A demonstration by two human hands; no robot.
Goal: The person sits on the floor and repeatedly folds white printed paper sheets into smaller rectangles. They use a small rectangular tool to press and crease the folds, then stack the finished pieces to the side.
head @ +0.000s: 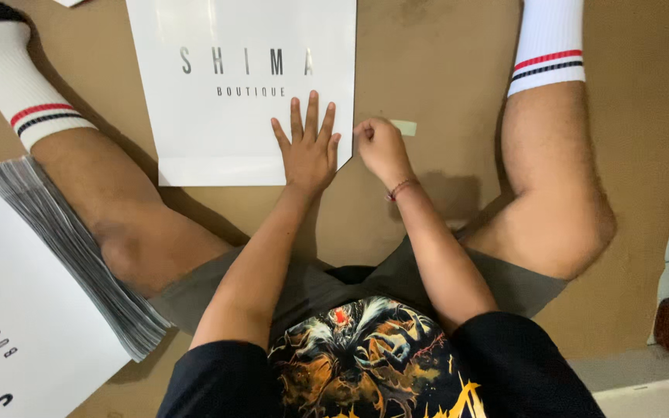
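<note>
Person's sitting on a brown cardboard-covered floor (443,62) with legs spread, white striped socks on both feet. Flat between the legs is a white printed sheet (226,108), looks like a folded-flat paper bag or card, lying face up. The left hand (307,147) is pressed down flat on its lower right corner, fingers spread wide, not gripping anything, just pinning it. The right hand (381,147) is curled mostly closed right at the sheet's right edge, fingertips pinched at a small pale strip (404,127) that sticks out onto the floor beside it; can't tell if it's tape or a paper tab, or how firmly it's held. Off by the left leg there's a thick stack of the same white sheets (32,310), edges fanned out grey, resting against the thigh. No real containers open here, everything's flat.
</note>
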